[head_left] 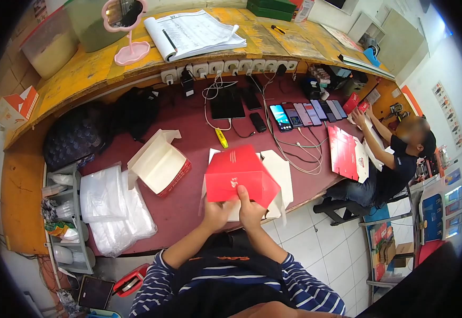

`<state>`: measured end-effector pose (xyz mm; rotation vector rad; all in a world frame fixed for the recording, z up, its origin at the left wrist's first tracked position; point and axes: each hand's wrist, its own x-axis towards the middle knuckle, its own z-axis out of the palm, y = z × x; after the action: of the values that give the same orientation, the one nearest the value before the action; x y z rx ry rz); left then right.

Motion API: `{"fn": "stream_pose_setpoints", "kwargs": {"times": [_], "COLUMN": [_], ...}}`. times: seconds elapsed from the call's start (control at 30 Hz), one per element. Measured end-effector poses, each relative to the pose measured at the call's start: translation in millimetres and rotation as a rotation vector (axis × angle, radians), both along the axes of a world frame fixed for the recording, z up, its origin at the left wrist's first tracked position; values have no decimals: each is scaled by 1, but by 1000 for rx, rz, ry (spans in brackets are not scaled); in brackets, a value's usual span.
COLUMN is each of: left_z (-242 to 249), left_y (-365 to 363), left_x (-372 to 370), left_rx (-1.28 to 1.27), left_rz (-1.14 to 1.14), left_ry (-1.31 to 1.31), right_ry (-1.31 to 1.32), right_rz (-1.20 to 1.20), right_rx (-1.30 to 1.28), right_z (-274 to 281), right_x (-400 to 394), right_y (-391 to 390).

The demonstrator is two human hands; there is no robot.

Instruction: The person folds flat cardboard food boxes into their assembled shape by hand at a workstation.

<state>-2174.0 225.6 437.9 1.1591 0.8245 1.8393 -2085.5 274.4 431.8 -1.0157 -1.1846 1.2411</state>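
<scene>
A red folded card piece [235,175] with a small pale logo is held up over the table's front edge. My left hand [218,214] grips its lower left edge, and the fingers are partly hidden behind it. My right hand [250,211] pinches its lower edge, thumb on the front near the logo. Beneath and to the right lie white unfolded card sheets [279,172]. To the left stands an open box [159,164], white inside and red outside. A yellow highlighter [221,138] lies behind the red card.
Clear plastic bags [104,196] lie at the left beside a grey drawer rack [72,228]. Several phones [281,117] and white cables [315,161] are at the back right. A co-worker [400,159] sits at the right, handling red boxes near red card sheets [342,153].
</scene>
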Motion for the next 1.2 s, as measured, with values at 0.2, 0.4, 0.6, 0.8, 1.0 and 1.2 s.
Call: {"fn": "stream_pose_setpoints", "kwargs": {"times": [0.2, 0.4, 0.6, 0.8, 1.0, 1.2], "left_z": [-5, -5, 4, -8, -13, 0], "left_y": [-1, 7, 14, -2, -3, -5], "left_x": [-50, -24, -13, -29, -3, 0], "left_rx": [-327, -216, -200, -202, -363, -513], "left_rz": [292, 302, 171, -174, 461, 335], "left_ry": [-6, 44, -82, -1132, -108, -407], "right_ry": [616, 115, 795, 406, 560, 731], "right_rz": [490, -7, 335, -72, 195, 247], "right_rx": [-530, -70, -529, -97, -141, -222], "right_z": [45, 21, 13, 19, 40, 12], "right_x": [46, -1, -12, -14, -13, -28], "right_y": [42, 7, 11, 14, -2, -17]}}
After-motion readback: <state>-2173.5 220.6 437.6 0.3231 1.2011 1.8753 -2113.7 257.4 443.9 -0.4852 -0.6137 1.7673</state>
